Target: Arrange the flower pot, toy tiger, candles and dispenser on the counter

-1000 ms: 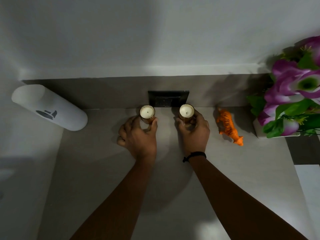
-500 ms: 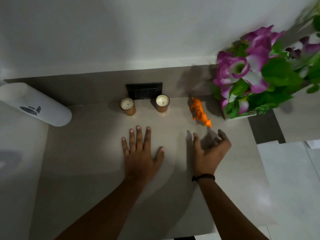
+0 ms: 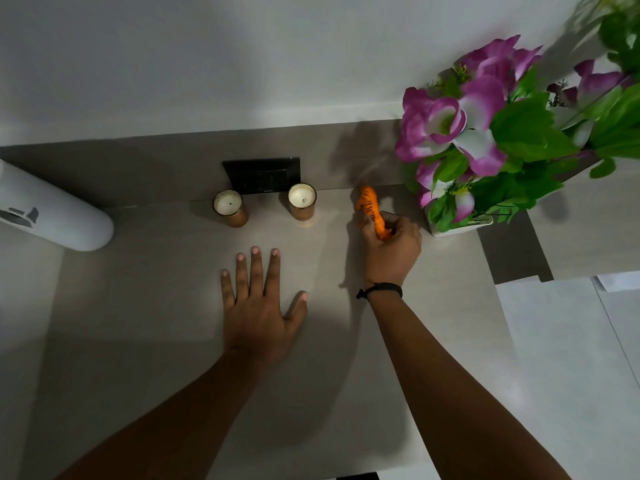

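Two candles in copper-coloured holders stand near the back wall: one on the left (image 3: 229,207) and one on the right (image 3: 302,201). My right hand (image 3: 389,249) is closed around the head end of the orange striped toy tiger (image 3: 370,206), to the right of the candles. My left hand (image 3: 258,299) lies flat on the counter (image 3: 138,323) with fingers spread, holding nothing. The white flower pot (image 3: 457,228) with purple flowers stands at the right, just beyond the tiger. The white dispenser (image 3: 52,213) is at the far left.
A black wall socket plate (image 3: 263,174) sits on the backsplash behind the candles. The counter's right edge drops to a pale floor (image 3: 571,358).
Both hands let go of the candles and drew back. My left hand settled flat on the counter, and my right hand moved right and closed on the toy tiger.
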Tool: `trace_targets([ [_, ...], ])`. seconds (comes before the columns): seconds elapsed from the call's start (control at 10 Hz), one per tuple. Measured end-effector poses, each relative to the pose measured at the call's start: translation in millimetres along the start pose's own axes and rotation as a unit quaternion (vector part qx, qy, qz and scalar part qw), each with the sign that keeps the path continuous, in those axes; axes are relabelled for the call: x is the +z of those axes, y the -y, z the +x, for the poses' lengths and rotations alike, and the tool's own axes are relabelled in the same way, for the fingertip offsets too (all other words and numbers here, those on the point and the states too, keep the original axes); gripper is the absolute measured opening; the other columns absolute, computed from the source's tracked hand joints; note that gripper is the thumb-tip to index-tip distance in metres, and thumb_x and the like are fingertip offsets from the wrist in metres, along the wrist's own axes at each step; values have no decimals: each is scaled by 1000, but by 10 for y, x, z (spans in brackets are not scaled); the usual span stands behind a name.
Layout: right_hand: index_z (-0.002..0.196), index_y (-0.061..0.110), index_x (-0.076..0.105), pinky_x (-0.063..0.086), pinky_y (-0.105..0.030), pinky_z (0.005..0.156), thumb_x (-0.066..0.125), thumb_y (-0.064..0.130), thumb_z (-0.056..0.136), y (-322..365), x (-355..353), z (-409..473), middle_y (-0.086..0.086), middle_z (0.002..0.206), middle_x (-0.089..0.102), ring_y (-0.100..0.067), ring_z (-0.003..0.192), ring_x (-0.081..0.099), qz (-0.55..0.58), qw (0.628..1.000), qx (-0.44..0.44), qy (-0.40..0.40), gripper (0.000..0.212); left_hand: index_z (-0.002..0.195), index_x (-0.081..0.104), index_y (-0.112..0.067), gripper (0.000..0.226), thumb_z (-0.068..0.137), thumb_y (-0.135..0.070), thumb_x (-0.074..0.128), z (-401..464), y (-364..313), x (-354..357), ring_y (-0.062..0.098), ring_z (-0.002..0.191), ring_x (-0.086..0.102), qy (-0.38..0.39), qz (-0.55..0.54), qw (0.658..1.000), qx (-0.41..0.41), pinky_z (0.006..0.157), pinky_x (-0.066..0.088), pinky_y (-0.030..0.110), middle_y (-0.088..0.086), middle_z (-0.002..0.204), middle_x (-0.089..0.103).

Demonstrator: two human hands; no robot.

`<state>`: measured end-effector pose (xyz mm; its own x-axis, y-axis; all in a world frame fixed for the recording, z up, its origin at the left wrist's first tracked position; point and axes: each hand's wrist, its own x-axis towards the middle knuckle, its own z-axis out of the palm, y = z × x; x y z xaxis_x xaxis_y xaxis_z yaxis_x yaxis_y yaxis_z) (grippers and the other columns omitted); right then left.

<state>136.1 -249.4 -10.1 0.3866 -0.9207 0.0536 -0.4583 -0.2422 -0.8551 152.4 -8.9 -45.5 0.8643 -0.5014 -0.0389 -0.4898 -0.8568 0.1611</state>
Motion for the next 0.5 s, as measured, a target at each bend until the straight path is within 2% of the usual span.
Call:
trace_targets([
  [0.1,103,2,77,35,-23,80,83,24,87,24,12,-29,-18,103,74,-37,104,61,1,1000,6,2,28,176,0,-27,91,104,-74,29,7,11,16,36,171,-1,-1,6,1000,-1,137,6,64,13,185,5],
  [0.2,109,3,74,42,-24,87,85,29,86,64,-2,-53,-14,107,71,-32,107,59,10,1000,12,12,37,176,-1,-28,90,104,-75,26,8,31,57,36,171,-1,-1,12,1000,3,137,6,64,12,185,5],
  [0.3,119,7,65,35,-5,86,86,49,82,43,-181,-185,1,112,59,-16,107,51,23,1000,-1,-15,59,176,2,-27,90,104,-74,25,12,26,54,37,171,2,-5,12,1000,4,136,8,65,13,185,7],
  [0.4,124,1,58,44,-19,95,87,50,79,-270,-495,-236,-8,118,56,-22,108,53,32,993,12,-111,72,176,2,-26,90,104,-74,25,5,44,68,38,171,3,-2,10,1000,7,136,6,65,14,185,7],
  [0.5,148,-4,45,47,-38,114,93,39,77,-490,-764,-19,-21,144,50,-21,130,52,75,987,71,-124,96,176,2,-26,90,103,-75,24,-1,49,30,38,171,3,-10,9,1000,8,136,5,65,14,185,7],
])
